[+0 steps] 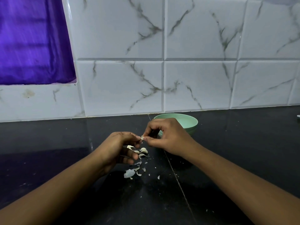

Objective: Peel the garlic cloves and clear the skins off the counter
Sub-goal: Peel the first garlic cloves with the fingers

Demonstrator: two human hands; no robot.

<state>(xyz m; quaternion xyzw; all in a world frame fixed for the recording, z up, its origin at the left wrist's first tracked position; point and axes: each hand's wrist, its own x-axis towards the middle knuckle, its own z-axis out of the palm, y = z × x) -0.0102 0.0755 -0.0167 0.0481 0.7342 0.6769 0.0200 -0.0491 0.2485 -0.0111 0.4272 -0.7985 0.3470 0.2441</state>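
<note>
Right now my left hand (119, 147) and right hand (167, 138), fingers curled, both pinch one clove (142, 138) above the counter (235, 151), near the bowl (192, 123); skins (129, 173) lie scattered on it beside the left hand.

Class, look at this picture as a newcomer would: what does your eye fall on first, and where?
Two hands meet at the centre: the left hand and right hand pinch a small garlic clove above the black counter. Pale garlic skins lie scattered beneath them, a green bowl sits behind the right hand, and purple cloth fills the upper left.
</note>
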